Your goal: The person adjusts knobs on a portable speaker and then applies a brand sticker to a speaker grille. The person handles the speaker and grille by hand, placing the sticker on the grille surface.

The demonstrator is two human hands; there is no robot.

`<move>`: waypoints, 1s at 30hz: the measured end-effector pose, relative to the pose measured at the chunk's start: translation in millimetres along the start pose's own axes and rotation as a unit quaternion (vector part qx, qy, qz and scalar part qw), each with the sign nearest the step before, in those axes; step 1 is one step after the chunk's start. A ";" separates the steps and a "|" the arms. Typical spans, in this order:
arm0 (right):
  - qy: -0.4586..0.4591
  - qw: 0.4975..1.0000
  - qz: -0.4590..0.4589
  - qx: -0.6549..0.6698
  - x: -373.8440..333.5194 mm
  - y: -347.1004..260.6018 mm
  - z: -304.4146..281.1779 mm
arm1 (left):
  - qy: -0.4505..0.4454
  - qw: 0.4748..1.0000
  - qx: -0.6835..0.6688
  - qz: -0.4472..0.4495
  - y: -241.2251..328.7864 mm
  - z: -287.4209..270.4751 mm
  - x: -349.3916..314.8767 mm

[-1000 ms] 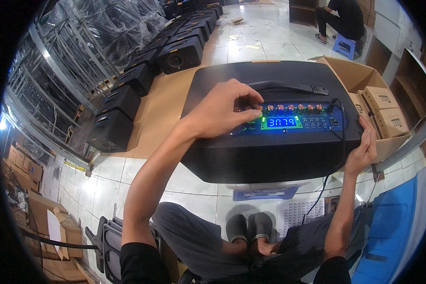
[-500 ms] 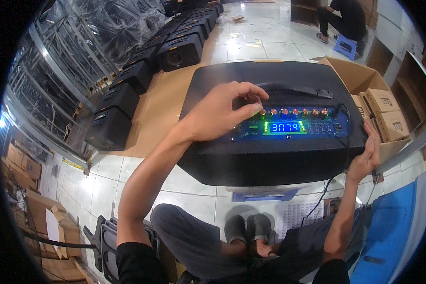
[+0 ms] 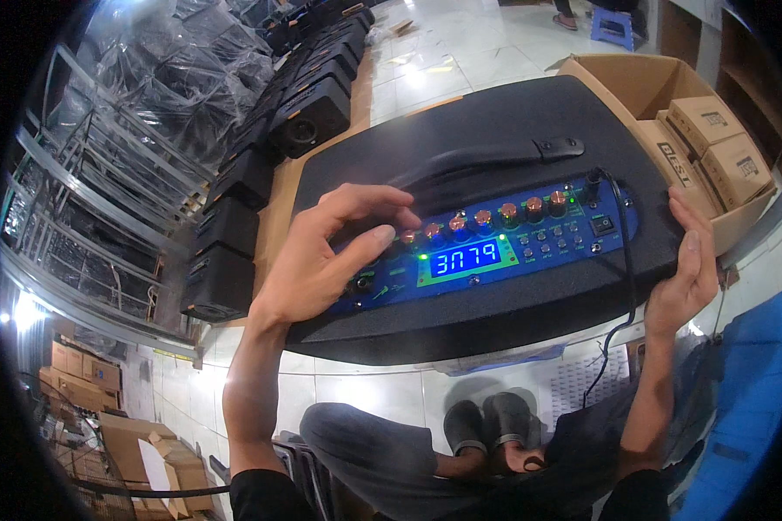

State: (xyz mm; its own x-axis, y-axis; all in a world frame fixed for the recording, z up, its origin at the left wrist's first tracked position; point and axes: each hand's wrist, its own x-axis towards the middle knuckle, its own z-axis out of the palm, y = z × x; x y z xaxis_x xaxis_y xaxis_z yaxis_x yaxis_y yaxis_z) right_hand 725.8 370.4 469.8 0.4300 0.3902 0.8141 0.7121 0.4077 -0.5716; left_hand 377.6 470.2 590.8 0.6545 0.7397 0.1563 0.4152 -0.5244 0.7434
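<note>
- Keeping my right hand (image 3: 686,269) spread against the right end of the black portable speaker (image 3: 473,122), fingers laid along its edge and not wrapped around anything; I judge this steadies the cabinet.
- My left hand (image 3: 332,247) reaches over the left part of the control panel (image 3: 534,265), thumb and forefinger curved with a narrow gap between them, beside the row of control knobs (image 3: 483,219). I cannot tell whether the thumb touches the knob beneath it.
- The speaker lies before me, beyond my knees, its panel facing up, which seems to put the controls within easy view and reach. What bears its weight is mostly hidden.
- A black cable (image 3: 627,282) is plugged in at the panel's right end and drops over the near edge, apparently leaving the knobs uncovered.
- An open cardboard box (image 3: 740,215) stands just beside the far right corner, with small brown cartons (image 3: 738,169) inside, probably near for convenience.
- The cabinet looks matte and finely textured, with a black carry handle (image 3: 487,158) across the top.
- Its panel is blue, the knobs have coppery, shiny caps, and the display (image 3: 467,259) glows blue within a green border.
</note>
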 end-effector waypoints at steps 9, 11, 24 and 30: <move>-0.014 1.000 -0.020 -0.009 2.3 -0.6 -1.6 | -0.006 1.000 -0.011 0.010 -4.6 -2.3 0.4; -0.005 1.000 -0.016 -0.009 1.4 -0.4 -0.3 | -0.017 1.000 -0.003 0.010 -5.3 -3.0 1.6; 0.038 0.999 0.018 0.005 -2.8 8.9 4.9 | -0.006 1.000 -0.017 0.022 -2.4 1.1 -0.9; 0.030 0.998 0.049 0.019 -5.0 12.2 2.3 | 0.004 0.992 0.077 0.100 -9.5 4.3 -1.9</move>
State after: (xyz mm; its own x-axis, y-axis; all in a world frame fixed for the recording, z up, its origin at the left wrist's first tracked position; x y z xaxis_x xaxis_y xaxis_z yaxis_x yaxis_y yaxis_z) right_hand 731.1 375.3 458.6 0.5297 0.3800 0.7583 0.6442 0.4014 -0.6511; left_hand 375.2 471.9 580.6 0.7285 0.6180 0.2955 0.3699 -0.7179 0.5897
